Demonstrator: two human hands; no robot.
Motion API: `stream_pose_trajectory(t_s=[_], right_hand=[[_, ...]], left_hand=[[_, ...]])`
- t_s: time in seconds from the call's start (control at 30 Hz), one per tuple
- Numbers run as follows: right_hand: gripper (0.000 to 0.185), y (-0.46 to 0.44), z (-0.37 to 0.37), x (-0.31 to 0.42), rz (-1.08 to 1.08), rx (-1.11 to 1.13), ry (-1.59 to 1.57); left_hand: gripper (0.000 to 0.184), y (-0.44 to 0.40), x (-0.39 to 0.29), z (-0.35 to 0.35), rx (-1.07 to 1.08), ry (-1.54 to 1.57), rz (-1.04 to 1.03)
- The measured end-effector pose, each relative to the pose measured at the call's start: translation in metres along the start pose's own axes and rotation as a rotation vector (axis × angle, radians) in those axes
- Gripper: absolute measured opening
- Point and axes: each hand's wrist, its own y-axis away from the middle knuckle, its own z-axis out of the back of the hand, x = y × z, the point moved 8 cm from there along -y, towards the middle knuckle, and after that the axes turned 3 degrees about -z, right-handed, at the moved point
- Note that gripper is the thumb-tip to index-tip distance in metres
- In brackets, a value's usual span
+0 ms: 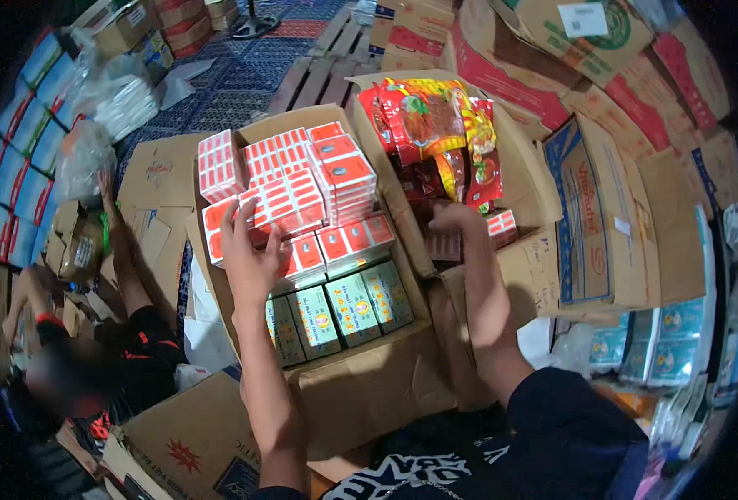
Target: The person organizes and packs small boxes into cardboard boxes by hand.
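Observation:
My left hand (251, 247) rests with its fingers spread on red-and-white packs (290, 200) stacked in an open cardboard box (369, 367). Green-and-white boxes (352, 308) stand in a row in the near part of that box. To the right, my right hand (455, 221) reaches into a second open box (527, 179), near a red-and-white pack (501, 227); its fingers are bent down and partly hidden, so what they hold does not show. Shiny red and yellow food packets (431, 121) lie in the far part of this second box.
A co-worker (135, 333) sits on the floor at the left, an arm stretched forward. A blue-printed carton (586, 217) stands at the right. Red-printed cartons (511, 67) lie behind the boxes, beside a wooden pallet (323, 79). Blue packs (31, 125) line the far left.

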Motion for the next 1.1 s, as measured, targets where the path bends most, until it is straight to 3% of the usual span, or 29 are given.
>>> stream_pose_trajectory(t_s=[0.2, 0.3, 0.33, 0.43, 0.47, 0.57, 0.73, 0.83, 0.87, 0.97, 1.0, 1.1], right_hand=[[0.042, 0.005, 0.052, 0.006, 0.018, -0.072, -0.003], [0.040, 0.024, 0.092, 0.032, -0.012, -0.511, -0.277], [0.040, 0.024, 0.095, 0.036, -0.011, -0.514, -0.275], [0.045, 0.042, 0.118, 0.035, 0.070, -0.870, -0.655], [0.045, 0.042, 0.117, 0.038, 0.064, -0.874, -0.657], [0.041, 0.034, 0.088, 0.043, 0.008, -0.760, -1.252], [0.044, 0.028, 0.052, 0.072, 0.096, -0.576, -1.248], [0.050, 0.047, 0.041, 0.120, 0.247, -0.615, -0.850], [0.050, 0.047, 0.035, 0.122, 0.244, -0.614, -0.852], [0.042, 0.065, 0.035, 0.140, 0.469, -0.828, -0.581], [0.042, 0.063, 0.035, 0.136, 0.469, -0.828, -0.582], [0.038, 0.073, 0.048, 0.128, 0.701, -1.030, -0.486]], left_hand=[[0.056, 0.003, 0.006, 0.004, 0.037, 0.085, 0.163], [0.057, 0.000, -0.001, 0.006, 0.024, 0.092, 0.115], [0.057, -0.001, -0.003, 0.006, 0.023, 0.094, 0.113], [0.057, 0.001, 0.000, 0.005, 0.048, 0.189, 0.225], [0.057, 0.001, 0.000, 0.003, 0.054, 0.187, 0.222], [0.059, -0.003, -0.015, 0.009, -0.031, 0.059, 0.050], [0.054, -0.005, -0.050, 0.014, -0.169, 0.005, -0.125], [0.045, -0.002, -0.065, 0.004, -0.113, 0.071, -0.197], [0.045, -0.001, -0.067, 0.002, -0.112, 0.069, -0.196], [0.036, 0.012, -0.063, -0.035, 0.281, 0.270, -0.032], [0.036, 0.014, -0.066, -0.037, 0.280, 0.270, -0.031], [0.054, 0.028, -0.081, -0.066, 0.545, 0.439, 0.025]])
